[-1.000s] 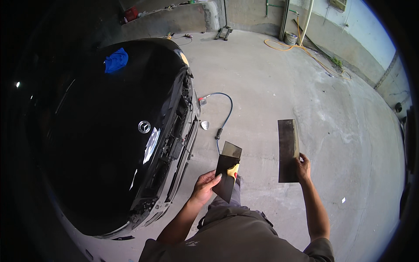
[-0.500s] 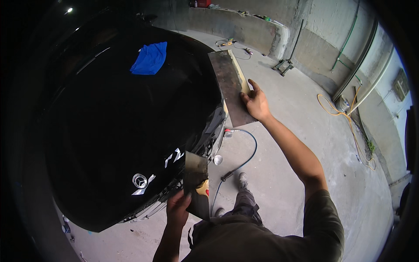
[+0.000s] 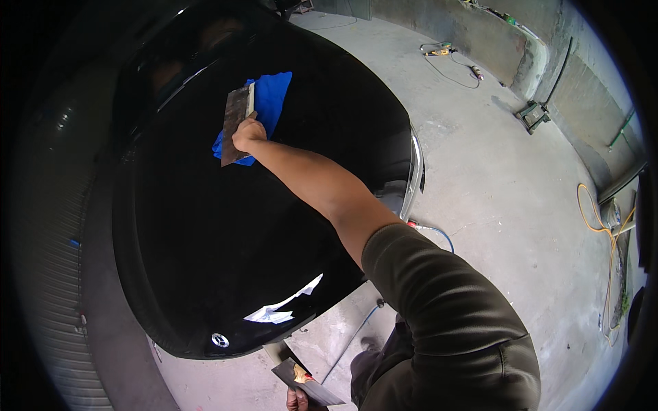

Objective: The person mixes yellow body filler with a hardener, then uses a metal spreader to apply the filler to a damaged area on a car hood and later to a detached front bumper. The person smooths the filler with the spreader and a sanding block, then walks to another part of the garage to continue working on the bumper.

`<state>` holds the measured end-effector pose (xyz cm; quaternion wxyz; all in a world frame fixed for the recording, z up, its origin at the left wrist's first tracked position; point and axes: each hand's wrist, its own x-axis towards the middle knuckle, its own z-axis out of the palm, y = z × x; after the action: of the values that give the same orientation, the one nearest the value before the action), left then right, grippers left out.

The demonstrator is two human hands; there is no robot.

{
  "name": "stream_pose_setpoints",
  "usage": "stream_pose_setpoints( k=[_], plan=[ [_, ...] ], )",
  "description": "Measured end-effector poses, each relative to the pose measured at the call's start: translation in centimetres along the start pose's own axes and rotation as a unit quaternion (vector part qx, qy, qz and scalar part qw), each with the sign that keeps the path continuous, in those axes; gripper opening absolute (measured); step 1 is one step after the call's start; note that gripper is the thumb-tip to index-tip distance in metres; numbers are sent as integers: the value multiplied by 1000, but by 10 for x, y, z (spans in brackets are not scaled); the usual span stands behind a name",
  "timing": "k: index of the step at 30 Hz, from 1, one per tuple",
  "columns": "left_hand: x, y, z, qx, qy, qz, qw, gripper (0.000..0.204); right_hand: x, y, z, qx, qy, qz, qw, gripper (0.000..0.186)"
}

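Note:
My right hand (image 3: 249,133) reaches far over the black car hood (image 3: 226,212) and is closed on a wide, dark, flat-bladed spreader (image 3: 234,123) with a pale strip along one long edge. The spreader is over a crumpled blue cloth (image 3: 273,96) lying on the hood; whether the two touch I cannot tell. Low in the view, near the front of the car, my left hand (image 3: 297,401) grips a dark flat plate (image 3: 322,394). On the plate is a yellowish dab of paste (image 3: 300,373) with a red spot. Most of the left hand is cut off.
The round emblem (image 3: 219,340) and a bright reflection mark the hood's front. A blue hose (image 3: 353,342) runs over the concrete floor beside my legs. Farther right are a floor jack (image 3: 532,116), a corded power tool (image 3: 439,51) and an orange cable (image 3: 582,198) by the wall.
My right hand has swung left from beside the car to above the blue cloth, bringing the spreader along. My left hand with the plate is lower in view. The whole view has shifted.

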<state>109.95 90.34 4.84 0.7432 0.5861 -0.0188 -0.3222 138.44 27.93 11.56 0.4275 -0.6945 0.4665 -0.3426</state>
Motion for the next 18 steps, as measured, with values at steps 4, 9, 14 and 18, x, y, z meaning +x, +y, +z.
stream_pose_setpoints(
  k=[4,9,14,18],
  plan=[
    [-23,-6,27,4,47,23,999,60,-14,-6,-1,-89,-121,-22,988,69],
    [-22,-15,73,-45,8,121,992,34,-110,18,-101,-49,-66,-181,980,56],
    [-20,-32,100,-37,-94,95,990,39,-304,122,-250,233,-548,-101,797,35],
    [-11,-53,120,-19,-274,24,961,36,-428,191,-333,439,-452,171,758,39]
  ],
)
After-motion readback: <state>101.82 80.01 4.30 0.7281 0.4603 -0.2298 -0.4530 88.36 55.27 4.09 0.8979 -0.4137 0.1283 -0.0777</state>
